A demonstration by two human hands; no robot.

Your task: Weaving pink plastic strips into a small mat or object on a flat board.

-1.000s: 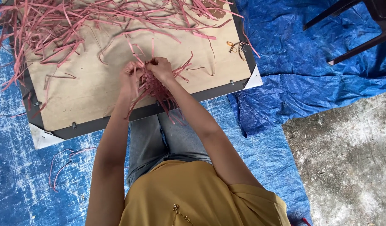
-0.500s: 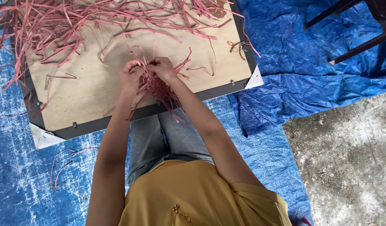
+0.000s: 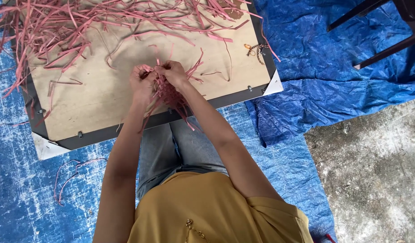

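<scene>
Your left hand [image 3: 142,83] and right hand [image 3: 172,73] meet, both pinching one bunch of pink strips [image 3: 169,96] that trails back toward you.

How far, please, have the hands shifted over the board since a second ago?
No real move: the left hand and right hand stay near the board's near edge, working the pink strips.

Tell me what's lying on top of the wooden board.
On the wooden board lie loose pink strips, heaped along the far edge, and a small brownish woven piece. The left hand and right hand hold a bunch of strips, hiding whatever lies beneath.
</scene>
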